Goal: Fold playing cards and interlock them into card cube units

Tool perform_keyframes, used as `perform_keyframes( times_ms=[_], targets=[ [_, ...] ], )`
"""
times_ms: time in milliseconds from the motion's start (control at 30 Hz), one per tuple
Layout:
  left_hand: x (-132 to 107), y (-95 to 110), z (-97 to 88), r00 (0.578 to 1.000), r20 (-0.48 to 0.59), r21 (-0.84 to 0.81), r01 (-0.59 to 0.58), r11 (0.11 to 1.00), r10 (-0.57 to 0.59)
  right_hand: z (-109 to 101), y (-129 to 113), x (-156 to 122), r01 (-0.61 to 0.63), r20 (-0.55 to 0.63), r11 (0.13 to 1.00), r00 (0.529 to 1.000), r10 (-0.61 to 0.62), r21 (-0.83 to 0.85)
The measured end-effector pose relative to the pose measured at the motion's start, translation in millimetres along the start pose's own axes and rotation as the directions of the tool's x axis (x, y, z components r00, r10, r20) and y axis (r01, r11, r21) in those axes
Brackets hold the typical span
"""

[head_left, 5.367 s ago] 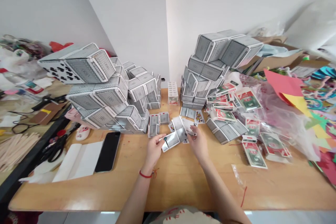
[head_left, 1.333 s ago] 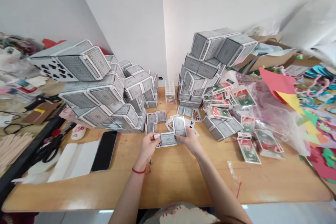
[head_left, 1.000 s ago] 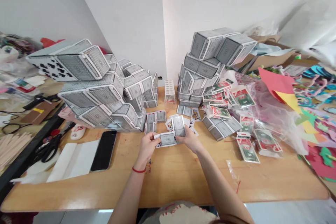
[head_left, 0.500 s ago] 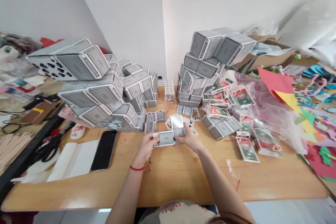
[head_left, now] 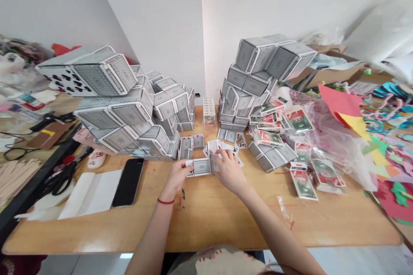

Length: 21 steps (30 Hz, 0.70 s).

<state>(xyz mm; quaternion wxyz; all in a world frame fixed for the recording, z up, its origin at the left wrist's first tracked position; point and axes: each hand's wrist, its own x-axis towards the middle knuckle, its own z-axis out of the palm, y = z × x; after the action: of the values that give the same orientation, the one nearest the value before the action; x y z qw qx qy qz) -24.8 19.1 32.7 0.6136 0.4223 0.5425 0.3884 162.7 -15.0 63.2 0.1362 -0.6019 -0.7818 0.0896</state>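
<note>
And there went the right hand (head_left: 229, 169), up from the upright card's (head_left: 212, 149) lower edge, its bent fingers now over that card; whether they pinched it, I couldn't tell. The left hand (head_left: 176, 176) kept pinching the joined card strip's (head_left: 201, 166) left end, over the desk (head_left: 206, 219), nearer than the loose cards (head_left: 232, 148). Work had seemingly turned from steadying to shaping.

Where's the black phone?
In the head view, the black phone lies on the table, to the left of the left hand and right beside the white paper.
</note>
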Motion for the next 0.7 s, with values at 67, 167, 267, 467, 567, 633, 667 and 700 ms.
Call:
perform_keyframes(
  times_ms=[67,167,267,467,567,633,667,700],
  targets=[
    [1,-1,-2.2,1.000,0.002,0.024,-0.001,1.000,0.001,2,0,1,0.048,0.039,0.999,0.998,-0.046,-0.026],
    [3,-5,-6.4,1.000,0.010,0.069,0.017,0.997,-0.018,6,1,3,0.079,0.091,0.996,0.993,-0.075,-0.047],
    [7,-11,-10.0,0.999,0.010,0.093,0.038,0.995,-0.039,9,4,6,0.103,0.131,0.994,0.987,-0.097,-0.042],
    [15,-16,-14.4,1.000,-0.012,0.153,0.027,0.988,-0.026,9,7,16,0.133,0.232,0.991,0.964,-0.126,-0.013],
    [15,-17,-15.8,1.000,-0.013,0.160,0.030,0.987,-0.029,6,5,17,0.146,0.240,0.988,0.962,-0.132,-0.041],
    [14,-17,-16.3,1.000,-0.009,0.165,0.030,0.986,-0.029,4,4,17,0.155,0.267,0.986,0.954,-0.135,-0.055],
    [14,-18,-16.4,1.000,-0.007,0.167,0.029,0.986,-0.028,3,4,16,0.157,0.275,0.986,0.952,-0.135,-0.059],
    [13,-18,-16.4,1.000,-0.002,0.168,0.027,0.985,-0.027,3,3,15,0.159,0.275,0.985,0.952,-0.136,-0.063]
  ],
)
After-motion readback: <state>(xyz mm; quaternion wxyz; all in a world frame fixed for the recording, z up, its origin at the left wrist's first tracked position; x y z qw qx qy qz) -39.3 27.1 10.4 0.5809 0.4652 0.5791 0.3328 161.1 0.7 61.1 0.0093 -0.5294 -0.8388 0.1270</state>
